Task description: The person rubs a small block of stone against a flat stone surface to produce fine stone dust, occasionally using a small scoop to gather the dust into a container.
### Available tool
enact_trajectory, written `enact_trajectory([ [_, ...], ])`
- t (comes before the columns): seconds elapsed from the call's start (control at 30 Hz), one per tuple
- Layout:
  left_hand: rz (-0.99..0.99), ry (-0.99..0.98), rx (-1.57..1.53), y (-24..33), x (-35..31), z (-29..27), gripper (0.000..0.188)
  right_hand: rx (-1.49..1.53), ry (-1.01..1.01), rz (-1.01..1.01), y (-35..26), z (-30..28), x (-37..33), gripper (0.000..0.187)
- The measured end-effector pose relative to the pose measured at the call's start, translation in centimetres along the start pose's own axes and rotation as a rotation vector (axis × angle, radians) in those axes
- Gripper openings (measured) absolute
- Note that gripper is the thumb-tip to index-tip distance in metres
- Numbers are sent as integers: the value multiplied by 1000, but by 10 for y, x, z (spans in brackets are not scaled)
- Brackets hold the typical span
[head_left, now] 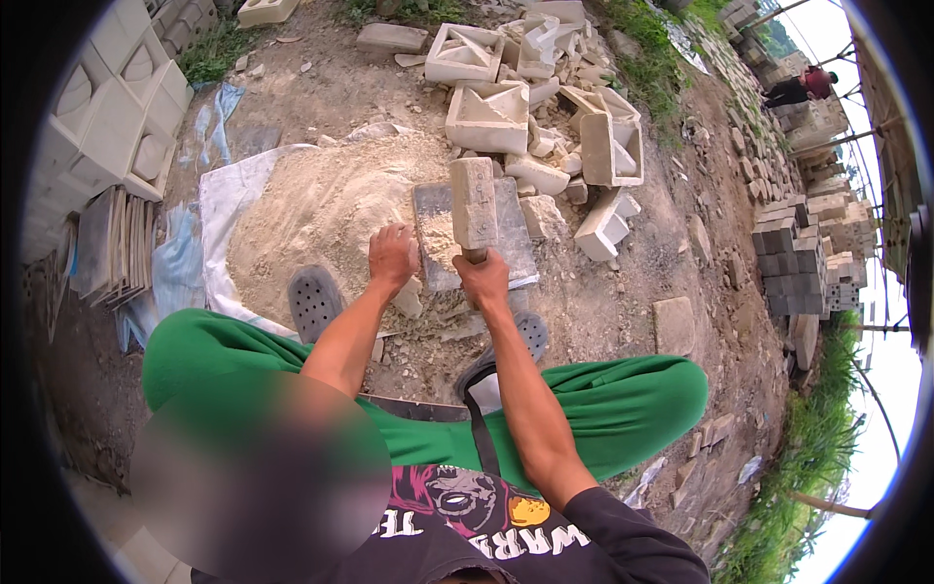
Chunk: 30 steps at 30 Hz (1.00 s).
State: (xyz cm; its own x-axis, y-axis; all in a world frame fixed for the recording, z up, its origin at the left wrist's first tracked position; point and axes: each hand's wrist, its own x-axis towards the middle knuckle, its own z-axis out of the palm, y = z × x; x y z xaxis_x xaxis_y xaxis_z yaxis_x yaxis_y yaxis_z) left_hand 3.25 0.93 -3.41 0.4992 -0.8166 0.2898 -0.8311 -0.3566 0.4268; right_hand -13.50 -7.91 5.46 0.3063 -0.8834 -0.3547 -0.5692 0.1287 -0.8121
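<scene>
Right grip clenches mallet by handle; left grip loosely curled near powder.

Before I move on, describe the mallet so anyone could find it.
Find the big pale powder mound. At its right lies a grey slab, with the blocky tan mallet over it. Unlike the broken blocks beyond, it has a handle, in the right hand.

Mallet: matt, dusty head. Far broken blocks: matt, rough-edged. Near trousers: matt cloth. Left shoe: matt plastic.
</scene>
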Motion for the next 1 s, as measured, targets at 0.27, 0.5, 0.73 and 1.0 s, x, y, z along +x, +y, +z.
enact_trajectory([
  [0.27, -36, -152, 48, -16, -17, -20, 50, -532, -169, 111, 19, 21, -11, 42],
  [0.5, -59, -257, 81, -14, -14, -25, 55, -285, 3, -17, -4, 10, -19, 50],
  [0.73, -111, -322, 102, -7, -5, -22, 54, -518, -122, 139, 49, 13, 11, 43],
  [1.0, -69, -135, 27, -10, -18, -17, 53, -269, 87, 23, 39, 1, -6, 42],
])
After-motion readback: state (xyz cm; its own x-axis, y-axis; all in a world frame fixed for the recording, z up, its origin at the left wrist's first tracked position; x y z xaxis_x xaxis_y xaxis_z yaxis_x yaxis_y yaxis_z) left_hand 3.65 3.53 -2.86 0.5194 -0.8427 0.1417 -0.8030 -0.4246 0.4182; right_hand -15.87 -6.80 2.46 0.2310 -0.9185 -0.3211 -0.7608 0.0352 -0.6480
